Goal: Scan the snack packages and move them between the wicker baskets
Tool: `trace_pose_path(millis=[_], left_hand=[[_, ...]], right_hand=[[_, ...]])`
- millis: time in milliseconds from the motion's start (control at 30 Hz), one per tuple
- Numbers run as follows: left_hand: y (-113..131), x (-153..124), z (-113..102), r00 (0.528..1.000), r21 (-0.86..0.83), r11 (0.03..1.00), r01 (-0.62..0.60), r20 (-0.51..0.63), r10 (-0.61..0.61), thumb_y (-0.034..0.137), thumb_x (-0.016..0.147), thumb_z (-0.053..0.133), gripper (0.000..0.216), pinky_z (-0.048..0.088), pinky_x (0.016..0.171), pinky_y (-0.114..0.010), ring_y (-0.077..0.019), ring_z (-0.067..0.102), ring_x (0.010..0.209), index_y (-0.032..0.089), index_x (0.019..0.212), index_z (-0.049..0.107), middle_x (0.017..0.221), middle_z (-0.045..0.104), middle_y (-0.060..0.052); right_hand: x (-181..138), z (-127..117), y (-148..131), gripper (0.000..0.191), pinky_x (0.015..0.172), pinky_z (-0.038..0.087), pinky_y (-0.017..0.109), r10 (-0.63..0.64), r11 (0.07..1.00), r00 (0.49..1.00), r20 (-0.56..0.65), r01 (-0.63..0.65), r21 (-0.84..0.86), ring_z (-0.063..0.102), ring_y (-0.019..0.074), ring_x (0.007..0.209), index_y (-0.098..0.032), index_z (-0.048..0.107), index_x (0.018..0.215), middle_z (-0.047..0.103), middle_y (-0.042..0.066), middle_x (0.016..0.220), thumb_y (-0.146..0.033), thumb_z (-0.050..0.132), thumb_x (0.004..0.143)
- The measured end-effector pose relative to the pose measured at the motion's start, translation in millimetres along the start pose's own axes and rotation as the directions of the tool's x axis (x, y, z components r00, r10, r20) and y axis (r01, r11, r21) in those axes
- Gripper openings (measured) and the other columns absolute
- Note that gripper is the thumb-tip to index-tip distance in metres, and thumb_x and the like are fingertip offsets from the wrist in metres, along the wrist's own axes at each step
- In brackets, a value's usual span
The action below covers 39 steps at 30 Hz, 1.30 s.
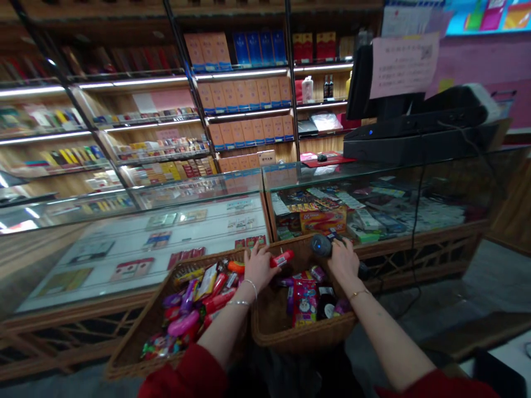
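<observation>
My left hand [258,266] is closed on a small red tube-shaped package [282,258], held above the divide between two wicker baskets. In my right hand [344,260] is a dark handheld barcode scanner [321,245], its head turned toward the red package and a blue light showing on it. Below my left forearm, the left wicker basket [128,340] holds many red, purple and pink packets, among them a purple package [189,296] and a pink one [183,324]. Between my hands, the right basket [286,335] contains several items, including a red-pink candy bag [305,301].
A glass display counter [232,185] runs just beyond the baskets. On its right part stands a monitor [363,83] with a paper sheet on it. A black cable [417,204] hangs down the counter front. Shelves with orange boxes [249,94] line the wall behind.
</observation>
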State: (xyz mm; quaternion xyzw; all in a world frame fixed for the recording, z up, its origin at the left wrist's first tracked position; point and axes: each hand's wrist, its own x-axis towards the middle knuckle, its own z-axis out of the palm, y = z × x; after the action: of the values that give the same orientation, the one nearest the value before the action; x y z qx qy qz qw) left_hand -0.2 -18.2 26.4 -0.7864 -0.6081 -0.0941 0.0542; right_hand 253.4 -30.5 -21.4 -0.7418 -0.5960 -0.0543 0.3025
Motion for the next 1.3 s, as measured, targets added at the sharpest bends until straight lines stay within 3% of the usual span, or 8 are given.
trace_pose_path(millis=[167,367,900,1300], left_hand=[[-18,-17,6,0.996,-0.037,0.999,0.04,-0.073,-0.043,0.039,0.078,0.071,0.027,0.018,0.118,-0.064,-0.0313,0.019,0.15,0.03,0.103,0.069,0.152,0.046,0.001],[-28,-20,17,0.982,-0.121,0.987,0.106,-0.141,-0.123,0.034,0.077,0.074,0.033,0.023,0.117,-0.064,-0.0308,0.022,0.149,0.031,0.109,0.067,0.151,0.047,0.0],[-35,-21,26,0.981,-0.174,0.976,0.132,-0.121,-0.154,0.036,0.074,0.076,0.038,0.021,0.118,-0.057,-0.0273,0.026,0.147,0.032,0.11,0.067,0.148,0.051,0.001],[-36,-22,28,0.977,-0.187,0.974,0.129,-0.143,-0.157,0.036,0.074,0.077,0.036,0.022,0.118,-0.058,-0.0293,0.027,0.146,0.032,0.109,0.069,0.147,0.052,0.001]], right_hand=[[-6,-12,-26,0.041,0.105,0.041,0.033,-0.152,0.985,0.988,-0.023,0.153,0.074,0.041,0.0252,0.132,-0.012,0.067,0.115,0.064,0.01,0.128,-0.006,0.05,0.078],[-30,-12,-59,0.041,0.102,0.044,0.035,-0.318,0.944,0.943,0.094,0.307,0.121,0.037,0.0231,0.137,-0.014,0.067,0.113,0.06,0.006,0.137,-0.005,0.049,0.078],[-42,-2,-62,0.033,0.099,0.04,0.043,-0.411,0.906,0.909,0.07,0.398,0.145,0.037,0.0267,0.137,-0.02,0.069,0.107,0.063,0.011,0.132,-0.012,0.059,0.076],[-32,-8,-67,0.038,0.102,0.04,0.042,-0.403,0.911,0.906,0.128,0.385,0.149,0.036,0.0257,0.139,-0.017,0.069,0.107,0.062,0.008,0.134,-0.004,0.05,0.076]])
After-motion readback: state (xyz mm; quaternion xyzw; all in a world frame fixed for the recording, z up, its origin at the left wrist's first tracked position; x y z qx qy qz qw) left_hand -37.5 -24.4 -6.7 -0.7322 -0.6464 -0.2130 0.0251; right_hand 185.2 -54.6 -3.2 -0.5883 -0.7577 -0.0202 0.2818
